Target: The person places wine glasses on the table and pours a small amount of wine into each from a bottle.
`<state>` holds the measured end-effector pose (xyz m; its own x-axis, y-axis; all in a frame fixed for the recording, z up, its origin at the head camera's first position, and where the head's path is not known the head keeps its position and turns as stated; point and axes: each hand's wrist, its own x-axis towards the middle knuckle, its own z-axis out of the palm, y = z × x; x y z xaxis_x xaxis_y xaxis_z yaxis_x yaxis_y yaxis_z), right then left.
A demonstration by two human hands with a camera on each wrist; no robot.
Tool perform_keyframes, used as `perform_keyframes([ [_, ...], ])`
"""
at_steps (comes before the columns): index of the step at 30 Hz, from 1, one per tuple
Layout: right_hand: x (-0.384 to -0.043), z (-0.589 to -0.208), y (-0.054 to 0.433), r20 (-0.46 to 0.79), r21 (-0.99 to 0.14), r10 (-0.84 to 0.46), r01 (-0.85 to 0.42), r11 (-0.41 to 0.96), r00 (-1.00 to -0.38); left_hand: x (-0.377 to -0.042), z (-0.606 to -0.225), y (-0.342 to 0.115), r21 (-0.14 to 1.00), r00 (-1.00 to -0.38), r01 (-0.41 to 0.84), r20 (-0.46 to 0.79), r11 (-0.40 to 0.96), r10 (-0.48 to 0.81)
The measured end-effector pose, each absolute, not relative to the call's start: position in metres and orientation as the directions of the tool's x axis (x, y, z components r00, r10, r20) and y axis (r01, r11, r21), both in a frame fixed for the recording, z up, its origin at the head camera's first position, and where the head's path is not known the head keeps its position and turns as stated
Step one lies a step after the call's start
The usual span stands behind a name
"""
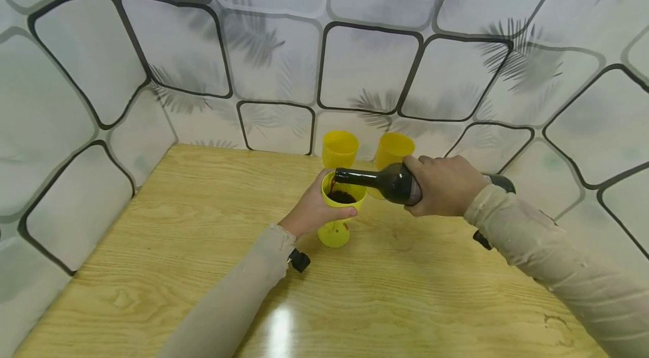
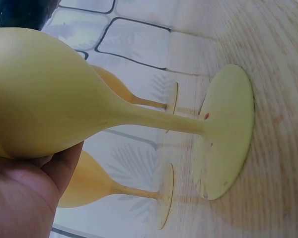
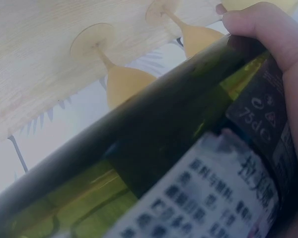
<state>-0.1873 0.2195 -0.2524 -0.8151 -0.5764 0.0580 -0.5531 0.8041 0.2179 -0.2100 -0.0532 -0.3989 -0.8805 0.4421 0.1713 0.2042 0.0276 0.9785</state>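
My left hand [image 1: 316,208] holds a yellow goblet [image 2: 44,89] by its bowl, fingers behind and thumb across the near side. The goblet stands upright, its round foot [image 1: 333,235] at the tabletop, with small dark red spots on it. Dark red liquid [image 1: 341,198] lies inside the bowl. My right hand [image 1: 448,184] grips a dark green wine bottle [image 1: 395,182] around its body, tipped nearly level. Its mouth hangs over the goblet's left inner side, and a thin red stream runs down from it. A white printed label [image 3: 198,193] shows in the right wrist view.
Two more yellow goblets stand behind, one at the back left [image 1: 339,146] and one at the back right [image 1: 394,149], partly covered by the bottle. The wood-grain tabletop [image 1: 192,222] meets patterned walls [image 1: 274,65] at the back and sides.
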Motion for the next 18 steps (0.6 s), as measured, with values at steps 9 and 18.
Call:
perform_keyframes([
  [9, -0.1875, -0.2519, 0.2199, 0.052, 0.218, -0.574, -0.551, 0.805, -0.818, -0.2098, -0.3989, -0.0529, 0.979, -0.887, 0.199, 0.159, 0.049, 0.433],
  [18, -0.1888, -0.2554, 0.2215, 0.070, 0.222, -0.578, -0.552, 0.804, -0.813, -0.2112, -0.4016, -0.0529, 0.977, -0.882, 0.211, 0.174, 0.037, 0.439],
])
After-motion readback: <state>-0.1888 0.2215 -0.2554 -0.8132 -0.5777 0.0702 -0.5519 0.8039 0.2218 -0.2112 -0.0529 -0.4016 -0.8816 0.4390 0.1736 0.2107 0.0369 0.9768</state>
